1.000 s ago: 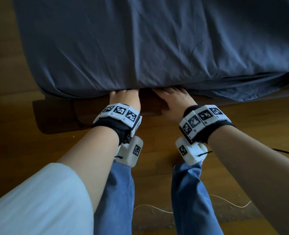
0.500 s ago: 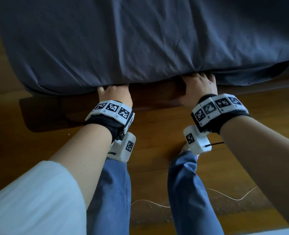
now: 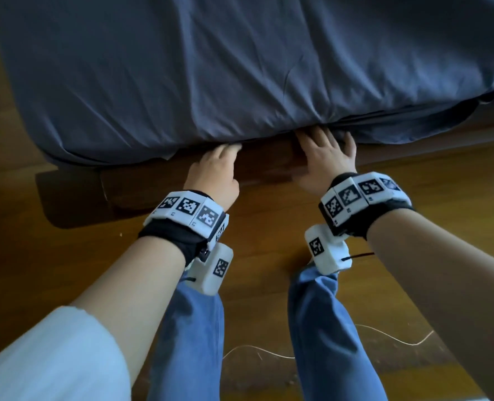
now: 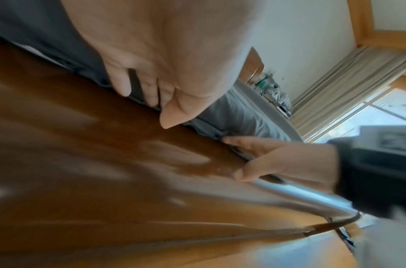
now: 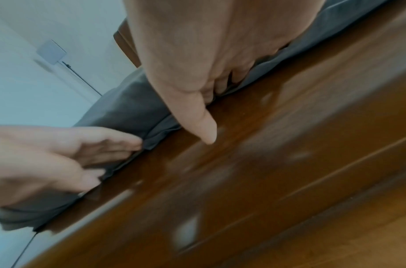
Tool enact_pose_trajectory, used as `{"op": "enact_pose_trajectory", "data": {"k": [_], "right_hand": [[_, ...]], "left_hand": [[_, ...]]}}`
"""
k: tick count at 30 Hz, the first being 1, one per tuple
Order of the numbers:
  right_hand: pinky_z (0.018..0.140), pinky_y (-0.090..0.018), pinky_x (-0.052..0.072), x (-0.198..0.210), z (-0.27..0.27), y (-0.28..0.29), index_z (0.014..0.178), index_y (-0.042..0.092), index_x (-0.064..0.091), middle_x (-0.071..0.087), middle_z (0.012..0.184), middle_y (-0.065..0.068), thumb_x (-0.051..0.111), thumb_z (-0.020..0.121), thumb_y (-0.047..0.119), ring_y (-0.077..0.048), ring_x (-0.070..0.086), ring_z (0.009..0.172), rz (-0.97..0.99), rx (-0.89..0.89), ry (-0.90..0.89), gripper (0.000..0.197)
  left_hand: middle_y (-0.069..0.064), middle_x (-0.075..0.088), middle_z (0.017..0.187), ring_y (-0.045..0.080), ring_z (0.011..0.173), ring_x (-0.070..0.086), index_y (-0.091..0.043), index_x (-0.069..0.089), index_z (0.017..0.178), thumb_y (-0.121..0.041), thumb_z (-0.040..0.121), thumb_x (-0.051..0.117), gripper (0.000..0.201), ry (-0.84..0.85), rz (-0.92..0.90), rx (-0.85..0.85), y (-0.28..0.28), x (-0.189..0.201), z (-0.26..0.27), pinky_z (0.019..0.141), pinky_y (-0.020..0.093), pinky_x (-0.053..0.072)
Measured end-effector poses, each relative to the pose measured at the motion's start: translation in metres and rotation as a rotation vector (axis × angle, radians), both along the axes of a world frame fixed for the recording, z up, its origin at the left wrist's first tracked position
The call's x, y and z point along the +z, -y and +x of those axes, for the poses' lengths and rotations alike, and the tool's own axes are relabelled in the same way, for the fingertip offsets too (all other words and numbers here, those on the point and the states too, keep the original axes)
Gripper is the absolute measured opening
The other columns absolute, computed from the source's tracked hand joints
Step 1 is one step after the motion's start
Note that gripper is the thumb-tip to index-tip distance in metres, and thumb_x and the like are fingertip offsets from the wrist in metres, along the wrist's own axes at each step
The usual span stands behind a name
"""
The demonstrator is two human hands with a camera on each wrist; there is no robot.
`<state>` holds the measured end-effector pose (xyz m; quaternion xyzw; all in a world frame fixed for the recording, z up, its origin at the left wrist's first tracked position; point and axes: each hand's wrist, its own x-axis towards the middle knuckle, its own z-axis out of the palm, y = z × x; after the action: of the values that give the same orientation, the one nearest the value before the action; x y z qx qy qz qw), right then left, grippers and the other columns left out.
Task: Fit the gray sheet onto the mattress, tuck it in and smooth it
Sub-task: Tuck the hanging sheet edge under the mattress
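The gray sheet (image 3: pixel 240 68) covers the mattress, and its lower edge runs along the dark wooden bed frame (image 3: pixel 266 166). My left hand (image 3: pixel 219 160) presses straight fingers into the gap under the mattress edge, with the sheet edge at its fingertips (image 5: pixel 131 145). My right hand (image 3: pixel 324 151) lies to its right with fingers spread, their tips hidden under the sheet fold. In the right wrist view the right hand (image 5: pixel 211 87) has its fingers buried in the sheet (image 5: pixel 128 108) and its thumb out over the frame. To the right, loose sheet (image 3: pixel 413 123) hangs below the mattress.
A wooden floor (image 3: pixel 269 241) lies below the frame, with a thin pale cable (image 3: pixel 384 337) on it. My legs in blue jeans (image 3: pixel 193 342) stand close to the bed. The mattress corner (image 3: pixel 66 151) is at left. A curtained window (image 4: pixel 358 90) shows beyond the bed.
My right hand slid to the right along the mattress edge, and its fingers went under the sheet fold. My left hand then shifted right after it, still pressing at the edge.
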<state>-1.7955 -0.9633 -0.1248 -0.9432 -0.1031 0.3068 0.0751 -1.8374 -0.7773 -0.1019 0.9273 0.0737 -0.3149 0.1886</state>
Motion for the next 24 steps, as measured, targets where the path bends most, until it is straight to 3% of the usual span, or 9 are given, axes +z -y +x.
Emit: {"op": "enact_pose_trajectory", "data": {"k": [5, 9, 14, 17, 19, 22, 24], "right_hand": [[0.118, -0.034, 0.004, 0.009, -0.019, 0.001, 0.147, 0.023, 0.021, 0.018, 0.155, 0.003, 0.058, 0.081, 0.02, -0.015, 0.009, 0.146, 0.138, 0.098, 0.06, 0.077], [0.119, -0.036, 0.007, 0.004, -0.007, -0.005, 0.148, 0.021, 0.017, 0.021, 0.154, 0.001, 0.059, 0.081, 0.022, -0.018, 0.014, 0.145, 0.072, 0.068, 0.032, 0.08], [0.116, -0.041, 0.014, 0.002, 0.015, -0.02, 0.14, 0.024, 0.035, 0.041, 0.142, -0.002, 0.064, 0.076, 0.031, -0.023, 0.031, 0.135, -0.03, 0.057, 0.015, 0.071], [0.111, -0.039, 0.019, 0.006, 0.03, -0.028, 0.119, 0.021, 0.055, 0.058, 0.125, -0.006, 0.062, 0.076, 0.03, -0.025, 0.046, 0.124, -0.099, 0.049, -0.001, 0.044], [0.11, -0.038, 0.02, 0.008, 0.035, -0.03, 0.109, 0.02, 0.06, 0.061, 0.118, -0.007, 0.061, 0.076, 0.03, -0.025, 0.051, 0.118, -0.108, 0.028, -0.022, 0.034], [0.114, -0.043, 0.012, -0.001, 0.025, -0.022, 0.133, 0.024, 0.043, 0.048, 0.137, -0.006, 0.062, 0.075, 0.032, -0.025, 0.037, 0.132, -0.103, 0.075, -0.031, 0.062], [0.117, -0.048, 0.004, -0.008, 0.012, -0.02, 0.144, 0.024, 0.026, 0.032, 0.149, -0.005, 0.062, 0.076, 0.032, -0.023, 0.022, 0.141, -0.084, 0.077, -0.01, 0.078]], "left_hand": [[0.007, 0.031, 0.15, 0.029, 0.135, 0.033, -0.019, 0.02, 0.147, -0.006, 0.084, 0.049, 0.071, -0.031, 0.139, -0.026, 0.009, -0.01, 0.008, 0.108, 0.04, 0.029], [0.008, 0.044, 0.142, 0.029, 0.131, 0.039, -0.02, 0.032, 0.141, -0.012, 0.081, 0.051, 0.063, -0.035, 0.258, -0.083, 0.014, -0.014, 0.02, 0.107, 0.041, 0.028], [0.006, 0.05, 0.135, 0.03, 0.128, 0.043, -0.027, 0.045, 0.129, -0.012, 0.08, 0.05, 0.051, -0.075, 0.271, -0.024, 0.017, -0.016, 0.033, 0.105, 0.044, 0.028], [0.006, 0.046, 0.14, 0.03, 0.131, 0.039, -0.028, 0.039, 0.136, -0.012, 0.082, 0.051, 0.058, -0.108, 0.23, -0.033, 0.014, -0.018, 0.033, 0.106, 0.044, 0.027], [0.007, 0.043, 0.143, 0.03, 0.133, 0.038, -0.029, 0.032, 0.142, -0.012, 0.084, 0.05, 0.063, -0.117, 0.136, -0.022, 0.004, -0.016, 0.029, 0.107, 0.043, 0.03], [0.001, 0.032, 0.152, 0.025, 0.138, 0.032, -0.026, 0.026, 0.147, -0.012, 0.086, 0.048, 0.066, -0.048, -0.002, 0.032, -0.015, -0.008, 0.009, 0.111, 0.042, 0.031], [0.0, 0.03, 0.153, 0.023, 0.14, 0.03, -0.022, 0.028, 0.146, -0.009, 0.086, 0.048, 0.064, 0.025, 0.027, 0.099, -0.031, -0.002, -0.013, 0.113, 0.041, 0.029]]}}
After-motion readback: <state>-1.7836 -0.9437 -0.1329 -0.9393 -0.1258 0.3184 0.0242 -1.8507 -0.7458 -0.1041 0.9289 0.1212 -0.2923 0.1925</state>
